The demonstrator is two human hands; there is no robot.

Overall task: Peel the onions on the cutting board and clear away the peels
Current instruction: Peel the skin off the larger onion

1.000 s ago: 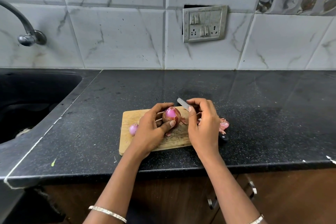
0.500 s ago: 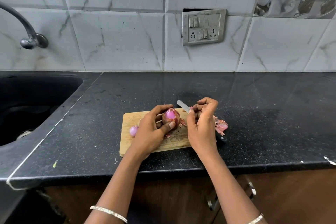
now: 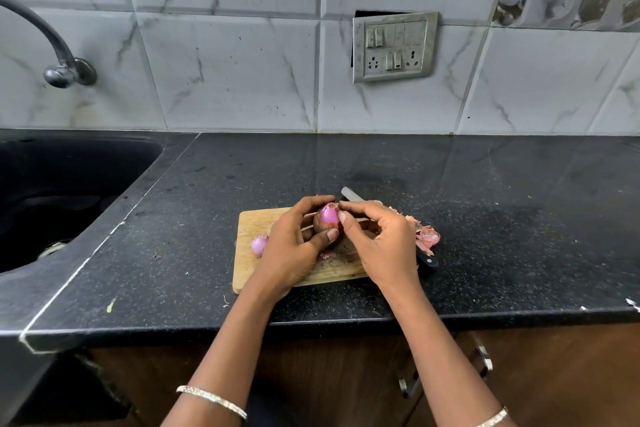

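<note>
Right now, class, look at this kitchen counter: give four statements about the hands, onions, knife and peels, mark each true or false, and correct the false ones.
1. The left hand holds a partly peeled onion over the cutting board. True.
2. The right hand grips the knife. False: the knife lies beneath that hand, whose fingers pinch at the onion's top.
3. A small peeled onion lies on the board's left part. True.
4. The loose peels sit in the sink. False: they lie on the counter right of the board, by the knife handle.

Curled fingers [image 3: 358,207], left hand [image 3: 291,250] beside right hand [image 3: 384,246]
</note>
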